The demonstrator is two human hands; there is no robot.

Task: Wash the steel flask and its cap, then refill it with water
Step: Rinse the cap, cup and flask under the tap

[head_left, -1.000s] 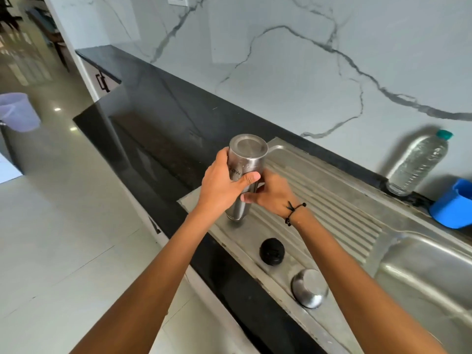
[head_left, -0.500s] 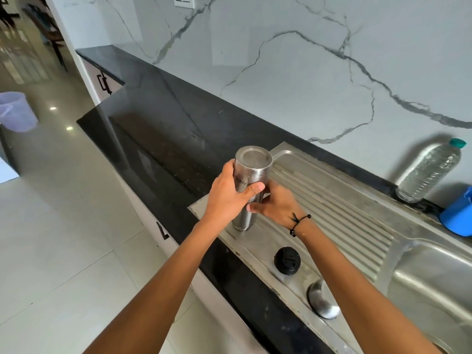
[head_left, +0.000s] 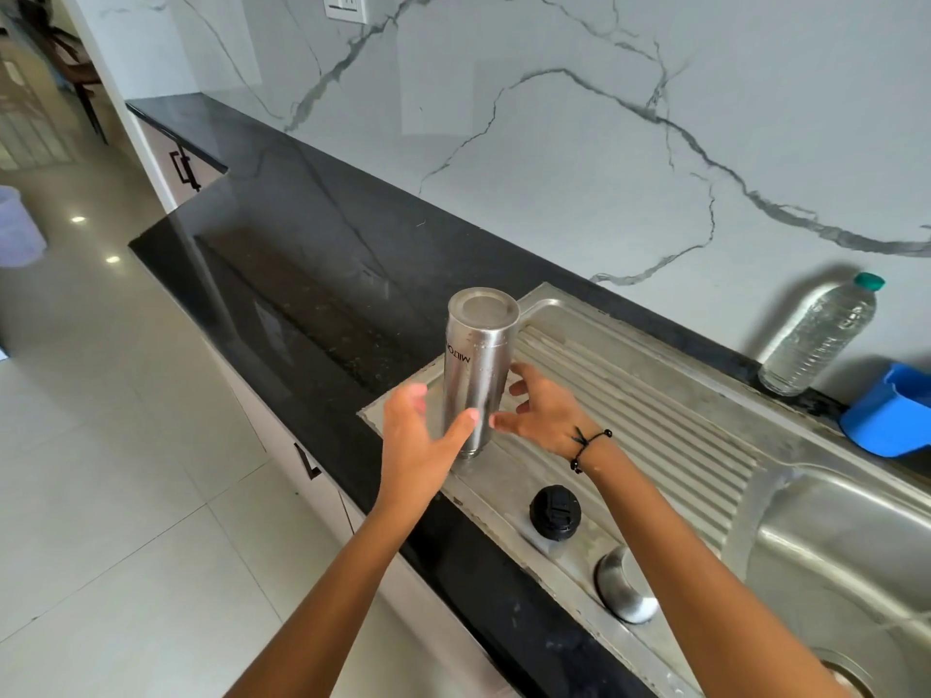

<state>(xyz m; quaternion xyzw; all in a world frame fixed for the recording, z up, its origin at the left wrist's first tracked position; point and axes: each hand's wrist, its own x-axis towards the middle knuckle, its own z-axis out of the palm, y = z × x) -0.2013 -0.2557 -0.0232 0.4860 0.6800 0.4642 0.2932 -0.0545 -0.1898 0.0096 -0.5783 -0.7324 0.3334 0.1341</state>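
Both hands flank the steel flask [head_left: 476, 370], the left hand [head_left: 418, 440] and right hand [head_left: 546, 413] with fingers spread, seemingly just off it. The flask stands upside down on the ribbed steel drainboard [head_left: 655, 420] set in the black table [head_left: 327, 274], its black cap [head_left: 554, 511] and a steel cup [head_left: 624, 584] nearer the sink, under a marble wall [head_left: 554, 143].

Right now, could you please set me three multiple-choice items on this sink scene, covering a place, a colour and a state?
1. Where does the inverted steel flask stand?
A. ribbed steel drainboard
B. sink basin
C. floor
2. What colour is the clear plastic bottle's cap?
A. red
B. green
C. black
3. How are both hands?
A. gripping the flask
B. open beside the flask
C. holding the round black cap

Answers: 1 A, its mouth rests on the drainboard. 2 B, it shows teal-green. 3 B, the left hand and right hand have spread fingers; the black cap lies apart.
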